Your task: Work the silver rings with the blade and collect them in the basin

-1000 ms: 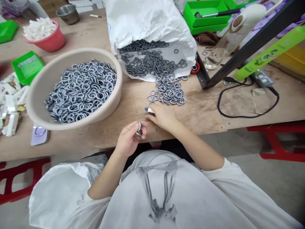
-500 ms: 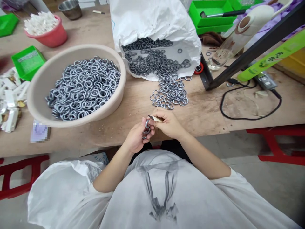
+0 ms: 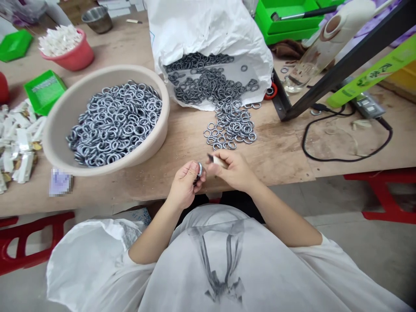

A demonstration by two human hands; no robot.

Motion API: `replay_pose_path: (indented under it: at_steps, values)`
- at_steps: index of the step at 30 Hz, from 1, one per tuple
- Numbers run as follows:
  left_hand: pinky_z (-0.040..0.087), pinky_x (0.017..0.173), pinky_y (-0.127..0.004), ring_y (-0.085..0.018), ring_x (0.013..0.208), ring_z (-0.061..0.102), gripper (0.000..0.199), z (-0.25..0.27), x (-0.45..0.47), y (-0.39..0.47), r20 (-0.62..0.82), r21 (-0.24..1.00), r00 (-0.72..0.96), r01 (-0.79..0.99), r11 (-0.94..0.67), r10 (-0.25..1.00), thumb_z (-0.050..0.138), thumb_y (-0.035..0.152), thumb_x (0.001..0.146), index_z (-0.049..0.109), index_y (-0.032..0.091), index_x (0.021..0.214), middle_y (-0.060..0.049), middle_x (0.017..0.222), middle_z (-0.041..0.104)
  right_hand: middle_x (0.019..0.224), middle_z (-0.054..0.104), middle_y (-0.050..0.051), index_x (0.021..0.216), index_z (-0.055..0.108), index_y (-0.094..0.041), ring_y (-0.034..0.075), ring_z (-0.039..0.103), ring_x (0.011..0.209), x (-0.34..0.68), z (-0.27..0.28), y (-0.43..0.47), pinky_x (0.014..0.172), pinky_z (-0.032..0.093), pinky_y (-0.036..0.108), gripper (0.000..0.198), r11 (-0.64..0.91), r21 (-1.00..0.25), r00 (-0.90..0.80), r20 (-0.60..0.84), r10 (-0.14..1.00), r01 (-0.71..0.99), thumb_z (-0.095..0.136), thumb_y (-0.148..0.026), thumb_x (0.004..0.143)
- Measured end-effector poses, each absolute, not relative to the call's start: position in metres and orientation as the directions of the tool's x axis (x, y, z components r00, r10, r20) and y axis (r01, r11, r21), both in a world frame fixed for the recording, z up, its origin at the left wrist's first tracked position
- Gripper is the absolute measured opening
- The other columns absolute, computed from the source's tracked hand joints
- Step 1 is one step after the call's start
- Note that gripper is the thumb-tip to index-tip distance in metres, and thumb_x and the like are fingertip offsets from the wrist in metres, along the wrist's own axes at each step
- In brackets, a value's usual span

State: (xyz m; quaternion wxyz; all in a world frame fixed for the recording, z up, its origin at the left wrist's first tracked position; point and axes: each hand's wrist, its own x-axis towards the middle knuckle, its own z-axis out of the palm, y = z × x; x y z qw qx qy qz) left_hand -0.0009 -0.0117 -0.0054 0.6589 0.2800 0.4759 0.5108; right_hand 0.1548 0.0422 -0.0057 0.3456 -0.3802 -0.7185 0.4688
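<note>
Several grey rings [image 3: 199,169] are pinched in my left hand [image 3: 185,183], its fingers closed around them, one ring standing up at the fingertips. My right hand [image 3: 235,170] grips a small blade with a pale wrapped handle [image 3: 219,161], its dark tip pointing left towards the rings, a small gap apart from them. Just beyond my hands lies a loose pile of grey rings [image 3: 232,125], spilling from the mouth of a white sack [image 3: 208,30]. To the left, a large beige basin [image 3: 52,130] holds a heap of similar rings.
White pieces [image 3: 22,143] lie at the left beside a green tray [image 3: 45,93]. A pink bowl [image 3: 78,54] and a metal bowl [image 3: 97,21] stand further back. At right are a black metal bar [image 3: 341,65], a glass bottle [image 3: 312,60] and a power strip with cable [image 3: 367,106].
My right hand has drawn back to the right with the blade, away from the rings in my left hand. The view has shifted slightly.
</note>
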Motion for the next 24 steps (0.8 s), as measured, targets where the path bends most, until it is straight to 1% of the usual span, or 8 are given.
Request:
replay_pose_path:
  at_steps: [2, 4, 9, 13, 16, 18, 22, 24]
  values:
    - [0.025, 0.039, -0.013, -0.005, 0.047, 0.037, 0.05, -0.006, -0.002, -0.012, -0.349, 0.856, -0.006, -0.408, 0.316, 0.937, 0.076, 0.06, 0.072, 0.051, 0.017, 0.069, 0.004, 0.058, 0.048, 0.068, 0.055, 0.0, 0.075, 0.061, -0.018, 0.013, 0.046, 0.062, 0.158, -0.003, 0.037, 0.06, 0.031, 0.027, 0.047, 0.387, -0.865, -0.539, 0.171, 0.825, 0.319, 0.052, -0.062, 0.092]
    - [0.025, 0.039, -0.013, -0.005, 0.047, 0.037, 0.049, -0.008, -0.003, -0.012, -0.356, 0.854, -0.019, -0.412, 0.318, 0.934, 0.077, 0.06, 0.071, 0.052, 0.017, 0.071, 0.005, 0.057, 0.047, 0.067, 0.052, 0.0, 0.071, 0.056, -0.019, 0.013, 0.042, 0.061, 0.16, 0.0, 0.031, 0.059, 0.027, 0.028, 0.047, 0.49, -0.792, -0.581, 0.218, 0.785, 0.365, 0.046, -0.056, 0.097]
    - [0.024, 0.039, -0.014, -0.004, 0.046, 0.036, 0.048, -0.012, -0.001, -0.012, -0.34, 0.854, -0.011, -0.423, 0.303, 0.94, 0.077, 0.058, 0.072, 0.051, 0.018, 0.071, 0.006, 0.057, 0.046, 0.067, 0.049, -0.001, 0.067, 0.048, -0.02, 0.012, 0.038, 0.06, 0.158, 0.002, 0.023, 0.059, 0.024, 0.028, 0.043, 0.57, -0.721, -0.616, 0.253, 0.746, 0.394, 0.046, -0.048, 0.099]
    - [0.024, 0.039, -0.014, -0.004, 0.045, 0.034, 0.047, -0.01, -0.001, -0.015, -0.321, 0.847, 0.07, -0.424, 0.32, 0.944, 0.076, 0.056, 0.074, 0.051, 0.017, 0.068, 0.006, 0.054, 0.044, 0.063, 0.047, -0.002, 0.064, 0.045, -0.02, 0.012, 0.039, 0.058, 0.159, -0.003, 0.032, 0.059, 0.024, 0.028, 0.044, 0.546, -0.743, -0.615, 0.232, 0.754, 0.388, 0.045, -0.048, 0.099]
    - [0.024, 0.039, -0.016, -0.005, 0.045, 0.036, 0.047, -0.007, -0.003, -0.021, -0.271, 0.855, 0.208, -0.397, 0.335, 0.94, 0.073, 0.056, 0.078, 0.052, 0.016, 0.065, 0.003, 0.054, 0.048, 0.061, 0.049, -0.001, 0.065, 0.048, -0.021, 0.014, 0.043, 0.059, 0.165, -0.012, 0.045, 0.059, 0.024, 0.028, 0.046, 0.404, -0.752, -0.469, 0.142, 0.871, 0.521, 0.042, -0.049, 0.1]
    - [0.026, 0.039, -0.016, -0.005, 0.045, 0.038, 0.046, -0.006, -0.007, -0.022, -0.249, 0.859, 0.229, -0.397, 0.324, 0.941, 0.072, 0.054, 0.08, 0.054, 0.015, 0.064, 0.001, 0.056, 0.052, 0.066, 0.055, 0.001, 0.069, 0.053, -0.02, 0.016, 0.048, 0.064, 0.17, -0.018, 0.05, 0.06, 0.026, 0.029, 0.043, 0.335, -0.701, -0.377, 0.101, 0.921, 0.629, 0.044, -0.049, 0.099]
    - [0.032, 0.039, -0.016, -0.006, 0.047, 0.046, 0.036, -0.009, -0.02, -0.017, -0.298, 0.851, 0.122, -0.416, 0.321, 0.947, 0.079, 0.046, 0.076, 0.062, 0.015, 0.075, -0.002, 0.067, 0.063, 0.095, 0.066, 0.008, 0.092, 0.066, -0.02, 0.021, 0.057, 0.082, 0.173, -0.03, 0.044, 0.062, 0.029, 0.029, 0.026, 0.385, -0.501, -0.412, 0.061, 0.909, 0.775, 0.063, -0.045, 0.09]
    - [0.034, 0.04, -0.015, -0.005, 0.048, 0.047, 0.033, -0.01, -0.025, -0.012, -0.332, 0.843, 0.092, -0.417, 0.339, 0.939, 0.082, 0.041, 0.073, 0.066, 0.015, 0.085, -0.003, 0.07, 0.067, 0.104, 0.066, 0.009, 0.101, 0.067, -0.02, 0.022, 0.059, 0.086, 0.172, -0.035, 0.04, 0.062, 0.03, 0.029, 0.022, 0.383, -0.456, -0.416, 0.031, 0.909, 0.803, 0.065, -0.038, 0.09]
